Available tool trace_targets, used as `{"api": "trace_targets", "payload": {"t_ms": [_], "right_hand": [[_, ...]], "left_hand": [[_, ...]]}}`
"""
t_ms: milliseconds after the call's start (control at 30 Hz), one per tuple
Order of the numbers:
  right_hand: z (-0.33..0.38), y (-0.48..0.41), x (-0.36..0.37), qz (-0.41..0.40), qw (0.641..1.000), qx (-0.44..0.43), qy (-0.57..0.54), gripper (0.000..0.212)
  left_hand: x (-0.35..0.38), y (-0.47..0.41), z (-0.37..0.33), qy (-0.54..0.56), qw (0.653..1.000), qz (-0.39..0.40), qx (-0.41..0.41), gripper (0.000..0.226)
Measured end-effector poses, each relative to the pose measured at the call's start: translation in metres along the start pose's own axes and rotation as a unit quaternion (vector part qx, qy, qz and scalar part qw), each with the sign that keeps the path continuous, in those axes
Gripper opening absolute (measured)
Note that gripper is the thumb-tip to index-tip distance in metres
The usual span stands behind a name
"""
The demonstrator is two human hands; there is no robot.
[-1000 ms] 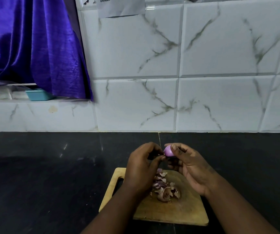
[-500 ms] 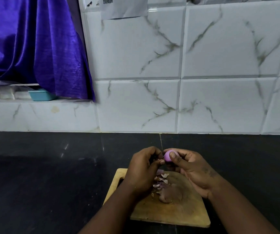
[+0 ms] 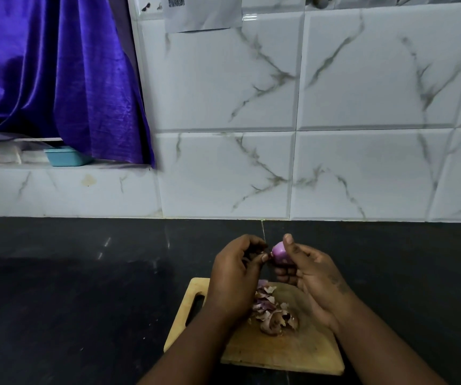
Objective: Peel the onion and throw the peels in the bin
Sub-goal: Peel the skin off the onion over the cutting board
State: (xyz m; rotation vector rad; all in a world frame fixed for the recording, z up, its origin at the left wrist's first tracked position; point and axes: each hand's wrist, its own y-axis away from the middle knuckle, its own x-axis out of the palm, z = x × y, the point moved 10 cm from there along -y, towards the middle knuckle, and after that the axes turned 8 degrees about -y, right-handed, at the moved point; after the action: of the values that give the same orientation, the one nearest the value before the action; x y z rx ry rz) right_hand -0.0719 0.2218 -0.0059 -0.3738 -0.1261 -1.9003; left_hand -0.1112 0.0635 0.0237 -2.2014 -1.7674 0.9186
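Note:
A small purple onion (image 3: 279, 252) is held above the far end of a wooden cutting board (image 3: 279, 348), gripped between the thumb and fingers of my right hand (image 3: 312, 276). My left hand (image 3: 234, 273) is just left of it, thumb and forefinger pinched at the onion's left end; whether they hold a bit of skin I cannot tell. A heap of dry purple-brown peels (image 3: 272, 311) lies on the board under the hands. No bin is in view.
The board lies on a dark countertop (image 3: 70, 301) that ends at a white marble-tiled wall (image 3: 335, 134). At the back left a purple curtain (image 3: 51, 73) hangs over a ledge with a small teal tub (image 3: 65, 156).
Both hands stay over the board, with the onion turned slightly in my right hand and my thumb now raised on its top. My left fingertips have drawn a little away to the left.

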Motion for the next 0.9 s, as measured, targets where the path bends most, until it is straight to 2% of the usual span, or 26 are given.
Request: {"api": "trace_targets", "payload": {"t_ms": [200, 333, 533, 700, 900], "right_hand": [[-0.003, 0.005, 0.006, 0.018, 0.999, 0.039, 0.002, 0.07], [-0.004, 0.012, 0.017, 0.061, 0.995, 0.079, -0.027, 0.061], [-0.004, 0.017, 0.026, 0.104, 0.991, 0.085, 0.025, 0.044], [0.003, 0.014, 0.029, 0.069, 0.994, 0.022, 0.076, 0.036], [0.024, 0.015, 0.032, 0.035, 0.977, -0.124, 0.171, 0.027]], "left_hand": [[0.006, 0.002, -0.002, 0.058, 0.998, 0.031, -0.015, 0.038], [0.01, -0.001, 0.0, 0.102, 0.992, 0.072, -0.027, 0.047], [0.022, -0.003, 0.014, 0.192, 0.969, 0.14, -0.074, 0.056], [0.024, -0.003, 0.02, 0.199, 0.964, 0.146, -0.096, 0.065], [0.022, -0.005, 0.024, 0.272, 0.95, 0.086, -0.127, 0.067]]}}
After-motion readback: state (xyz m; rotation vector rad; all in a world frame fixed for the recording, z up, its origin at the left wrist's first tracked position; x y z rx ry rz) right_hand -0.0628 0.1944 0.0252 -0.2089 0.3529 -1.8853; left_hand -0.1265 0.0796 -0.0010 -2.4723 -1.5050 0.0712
